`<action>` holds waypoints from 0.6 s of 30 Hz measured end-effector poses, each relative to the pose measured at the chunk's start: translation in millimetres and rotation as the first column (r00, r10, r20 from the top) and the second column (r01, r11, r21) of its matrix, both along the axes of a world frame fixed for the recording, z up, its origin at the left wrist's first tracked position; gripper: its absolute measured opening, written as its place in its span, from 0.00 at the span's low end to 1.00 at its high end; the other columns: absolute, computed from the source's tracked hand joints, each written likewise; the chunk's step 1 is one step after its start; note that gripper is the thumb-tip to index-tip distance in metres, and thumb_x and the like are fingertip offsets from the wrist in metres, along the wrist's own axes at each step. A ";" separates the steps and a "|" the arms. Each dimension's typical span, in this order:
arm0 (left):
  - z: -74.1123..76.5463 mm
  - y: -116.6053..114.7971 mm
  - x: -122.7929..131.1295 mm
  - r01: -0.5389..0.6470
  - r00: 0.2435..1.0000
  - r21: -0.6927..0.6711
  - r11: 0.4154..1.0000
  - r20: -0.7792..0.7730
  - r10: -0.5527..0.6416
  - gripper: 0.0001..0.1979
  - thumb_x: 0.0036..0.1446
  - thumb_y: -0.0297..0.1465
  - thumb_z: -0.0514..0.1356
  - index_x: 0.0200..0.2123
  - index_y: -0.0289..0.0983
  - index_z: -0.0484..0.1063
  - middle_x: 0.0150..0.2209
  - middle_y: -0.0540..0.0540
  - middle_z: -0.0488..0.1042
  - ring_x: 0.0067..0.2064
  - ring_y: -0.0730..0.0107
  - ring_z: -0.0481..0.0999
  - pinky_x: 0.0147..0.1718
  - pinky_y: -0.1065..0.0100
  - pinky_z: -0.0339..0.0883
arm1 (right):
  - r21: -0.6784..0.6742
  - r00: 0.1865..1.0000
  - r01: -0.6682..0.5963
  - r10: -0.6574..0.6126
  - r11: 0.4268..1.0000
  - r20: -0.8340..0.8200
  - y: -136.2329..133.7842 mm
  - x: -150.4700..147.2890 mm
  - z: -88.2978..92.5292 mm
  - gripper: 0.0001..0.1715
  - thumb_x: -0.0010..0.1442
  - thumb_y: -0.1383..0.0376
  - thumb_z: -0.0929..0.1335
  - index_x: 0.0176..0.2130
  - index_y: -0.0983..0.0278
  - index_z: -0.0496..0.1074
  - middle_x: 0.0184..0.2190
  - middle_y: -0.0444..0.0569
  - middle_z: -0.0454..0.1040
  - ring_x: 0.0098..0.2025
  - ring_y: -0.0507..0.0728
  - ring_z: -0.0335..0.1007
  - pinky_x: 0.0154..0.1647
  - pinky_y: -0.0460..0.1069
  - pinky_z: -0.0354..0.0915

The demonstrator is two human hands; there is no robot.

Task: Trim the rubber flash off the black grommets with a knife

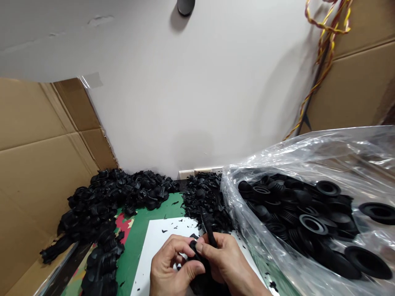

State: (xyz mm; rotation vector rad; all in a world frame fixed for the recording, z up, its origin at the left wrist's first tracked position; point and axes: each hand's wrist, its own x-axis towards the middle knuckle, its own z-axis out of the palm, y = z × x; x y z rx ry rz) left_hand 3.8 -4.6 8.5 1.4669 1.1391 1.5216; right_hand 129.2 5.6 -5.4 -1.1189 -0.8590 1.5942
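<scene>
Low in the middle of the view, my left hand [175, 265] pinches a black rubber part [200, 263] between thumb and fingers. My right hand [224, 257] is closed around a black-handled knife [210, 232], its narrow pale blade pointing up and away; the right thumb also presses on the rubber part. Much of the part is hidden by the fingers. Both hands are over a white sheet [148, 250] sprinkled with small black scraps. Just beyond them is a heap of black rubber trimmings [205, 197].
At right, a clear plastic bag [262, 160] holds several ribbed black rubber bellows [313, 224]. More black rubber pieces [108, 197] are piled at left on a green board [168, 207]. Cardboard [37, 148] stands at left; twisted yellow-red wires [324, 70] hang at right before a pale wall.
</scene>
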 end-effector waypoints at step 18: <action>3.5 2.6 3.6 0.025 0.941 -0.280 0.960 0.331 0.072 0.20 0.24 0.35 0.75 0.21 0.35 0.72 0.24 0.47 0.78 0.20 0.75 0.68 0.12 0.80 0.57 | -0.115 0.984 -0.076 0.056 0.990 -0.172 -6.0 7.2 20.7 0.09 0.38 0.65 0.68 0.24 0.67 0.72 0.09 0.33 0.53 0.12 0.42 0.38 0.13 0.42 0.37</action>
